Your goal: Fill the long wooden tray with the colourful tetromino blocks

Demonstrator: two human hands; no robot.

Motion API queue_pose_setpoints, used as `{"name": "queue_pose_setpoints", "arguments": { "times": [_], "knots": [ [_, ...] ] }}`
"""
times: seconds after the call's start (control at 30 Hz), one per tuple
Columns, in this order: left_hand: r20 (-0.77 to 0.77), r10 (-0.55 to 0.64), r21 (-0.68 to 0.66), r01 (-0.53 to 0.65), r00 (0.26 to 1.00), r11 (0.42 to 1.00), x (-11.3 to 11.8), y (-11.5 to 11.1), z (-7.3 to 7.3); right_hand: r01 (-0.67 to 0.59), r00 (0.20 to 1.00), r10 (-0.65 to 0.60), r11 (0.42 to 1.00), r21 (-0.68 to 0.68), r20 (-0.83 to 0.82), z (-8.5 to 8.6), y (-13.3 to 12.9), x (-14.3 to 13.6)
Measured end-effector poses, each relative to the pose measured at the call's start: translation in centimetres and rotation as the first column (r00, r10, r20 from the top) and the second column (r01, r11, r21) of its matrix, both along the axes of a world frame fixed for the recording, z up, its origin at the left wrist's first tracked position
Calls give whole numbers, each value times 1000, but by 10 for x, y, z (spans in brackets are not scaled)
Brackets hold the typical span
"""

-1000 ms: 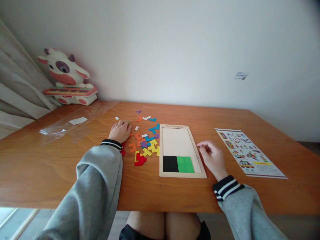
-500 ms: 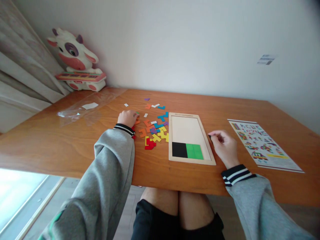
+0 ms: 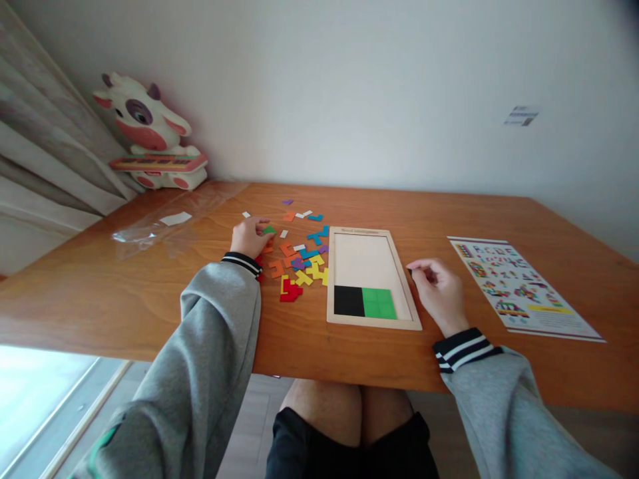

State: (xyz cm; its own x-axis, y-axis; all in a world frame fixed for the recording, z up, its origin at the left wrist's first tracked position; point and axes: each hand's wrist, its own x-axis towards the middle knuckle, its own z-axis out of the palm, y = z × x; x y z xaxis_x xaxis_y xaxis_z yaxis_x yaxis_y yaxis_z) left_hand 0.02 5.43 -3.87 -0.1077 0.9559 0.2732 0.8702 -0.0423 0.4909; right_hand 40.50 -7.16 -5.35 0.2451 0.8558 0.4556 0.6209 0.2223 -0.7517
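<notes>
My left grip (image 3: pixel 248 237) touches a green piece (image 3: pixel 269 230), hold unclear; my right grip (image 3: pixel 440 293) pinches a black piece (image 3: pixel 410 271) beside the tray (image 3: pixel 359 259). A toy cow (image 3: pixel 152 143) sits on the surface (image 3: pixel 299 346), near the wall (image 3: pixel 349 100).

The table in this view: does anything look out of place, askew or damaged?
Nothing looks damaged. The clear bag near the toy cow seems out of place, like leftover packaging. The loose pieces left of the tray lie jumbled, some seemingly overlapping, while the green pieces inside it sit neatly together.
</notes>
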Motion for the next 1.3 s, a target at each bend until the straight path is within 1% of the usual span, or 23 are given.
{"name": "queue_pose_setpoints", "arguments": {
  "times": [0.07,0.13,0.2,0.23,0.27,0.33,0.4,0.43,0.5,0.6,0.67,0.8,0.97,1.13,1.2,1.3],
  "knots": [
    [0,-35,-5,35,999,999,1,-3,1,-11,1000,11,1000,8,1,0,0,0],
    [-8,-55,42,55,998,998,2,-7,1,-12,1000,12,1000,6,2,0,0,-1],
    [-8,-71,177,72,997,982,6,-13,2,-5,1000,5,1000,-2,1,0,0,-1],
    [-3,-95,265,92,996,960,10,-17,2,-4,1000,4,1000,-4,2,0,0,-1],
    [2,-132,355,123,991,927,15,-21,2,-7,1000,7,1000,-2,3,0,0,-1],
    [-8,-242,507,213,970,836,26,-29,3,-16,1000,16,1000,12,3,-1,-1,-1],
    [-43,-358,588,313,933,746,39,-39,3,-25,1000,25,999,31,-1,-1,-2,-2],
    [-60,-401,609,352,914,710,45,-45,3,-26,1000,26,999,40,-8,-1,-3,-2],
    [-81,-442,628,390,894,674,55,-56,3,-26,999,28,998,57,-29,0,-5,-4],
    [-71,-454,630,393,888,670,66,-72,4,-32,998,36,997,72,-52,2,-7,-6],
    [-67,-481,636,408,874,654,71,-82,5,-44,998,48,996,78,-46,2,-8,-8],
    [-78,-527,673,435,846,598,83,-96,6,-89,996,88,989,122,18,3,-10,-12],
    [-132,-563,680,488,816,548,99,-106,5,-197,977,177,963,186,115,8,-16,-16],
    [-77,-571,674,465,817,574,123,-109,3,-307,950,287,932,193,123,12,-21,-18],
    [-71,-627,653,511,776,558,136,-111,2,-347,937,328,917,198,120,11,-21,-19],
    [-115,-720,587,632,684,506,154,-114,3,-416,909,393,885,212,142,9,-20,-21]
  ]
}}
